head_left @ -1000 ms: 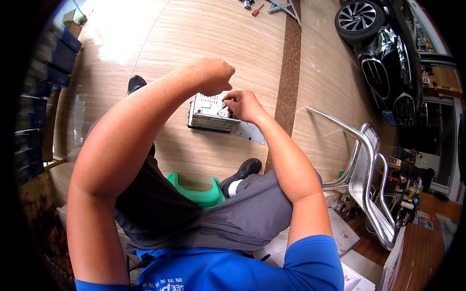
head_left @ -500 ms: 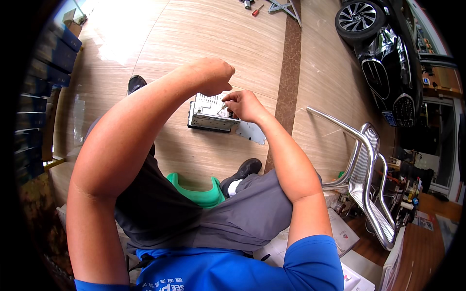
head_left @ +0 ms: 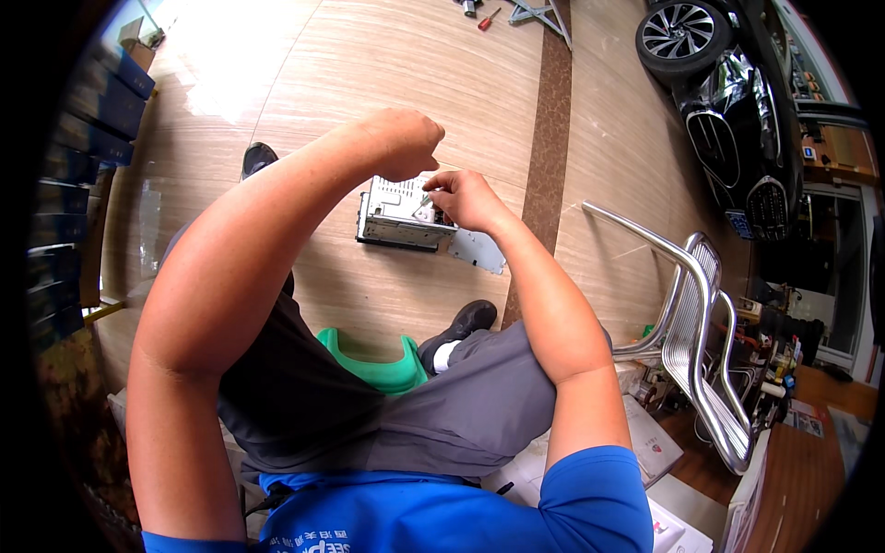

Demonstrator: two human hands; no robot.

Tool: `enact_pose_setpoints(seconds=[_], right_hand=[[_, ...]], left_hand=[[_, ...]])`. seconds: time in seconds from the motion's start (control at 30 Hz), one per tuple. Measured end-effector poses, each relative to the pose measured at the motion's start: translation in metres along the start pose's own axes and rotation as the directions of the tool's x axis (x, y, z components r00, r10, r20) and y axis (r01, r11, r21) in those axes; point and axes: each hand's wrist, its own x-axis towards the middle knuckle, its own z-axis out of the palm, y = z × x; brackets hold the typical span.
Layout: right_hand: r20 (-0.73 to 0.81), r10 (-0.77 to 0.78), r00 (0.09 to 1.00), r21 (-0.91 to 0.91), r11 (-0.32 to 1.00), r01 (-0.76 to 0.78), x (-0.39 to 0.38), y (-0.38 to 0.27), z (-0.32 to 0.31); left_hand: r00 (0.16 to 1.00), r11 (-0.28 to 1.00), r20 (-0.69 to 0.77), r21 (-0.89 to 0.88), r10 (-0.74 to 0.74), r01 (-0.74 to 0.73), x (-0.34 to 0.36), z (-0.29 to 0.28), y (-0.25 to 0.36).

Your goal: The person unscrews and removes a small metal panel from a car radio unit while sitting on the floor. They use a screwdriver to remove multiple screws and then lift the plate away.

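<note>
A metal-cased electronic unit (head_left: 396, 208), like a car stereo with slotted vents, lies on the floor in front of me. My left hand (head_left: 406, 144) is curled over its far side; the fingers are mostly hidden, so what they hold cannot be made out. At the unit's right end, my right hand (head_left: 466, 200) is closed in a pinch on a small thin tool (head_left: 425, 200), greenish near the fingers. The tool's tip points down at the unit's upper face, and its kind is too small to tell. A flat grey metal plate (head_left: 478, 251) lies beside the unit.
A green plastic stool (head_left: 373, 371) is between my legs. To the right stands a chrome-framed chair (head_left: 696, 323), with a black car (head_left: 737, 138) beyond. A red screwdriver (head_left: 489, 19) lies at the far edge. Blue boxes (head_left: 106, 97) line the left.
The right hand's pinching fingers have shifted slightly, and the thin tool shows more clearly. My left hand has barely moved; the unit stays in place.
</note>
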Motion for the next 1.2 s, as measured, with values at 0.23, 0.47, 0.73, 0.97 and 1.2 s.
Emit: enact_pose_setpoints(seconds=[0.23, 0.47, 0.73, 0.97, 1.2], right_hand=[[-0.028, 0.03, 0.999, -0.059, 0.998, -0.032, -0.003, -0.009, 0.0], [-0.019, 0.011, 1.0, -0.008, 1.0, -0.012, -0.002, -0.005, 0.0], [-0.003, 0.044, 0.999, -0.059, 0.997, -0.044, -0.003, -0.01, 0.0], [0.017, 0.011, 1.0, 0.008, 1.0, -0.011, 0.001, -0.001, 0.0], [0.008, 0.041, 0.999, -0.105, 0.994, -0.04, -0.004, -0.014, -0.001]], left_hand=[[1.0, 1.0, 0.008, 0.004, -0.008, 0.008, 0.002, 0.003, -0.003], [1.0, 1.0, -0.009, 0.005, 0.005, -0.005, 0.001, 0.003, -0.003], [1.0, 1.0, -0.001, 0.006, -0.008, 0.008, 0.001, 0.004, -0.003], [1.0, 1.0, -0.001, 0.012, -0.01, 0.01, 0.001, 0.004, -0.003], [1.0, 1.0, -0.001, 0.012, -0.011, 0.011, 0.0, 0.005, -0.005]])
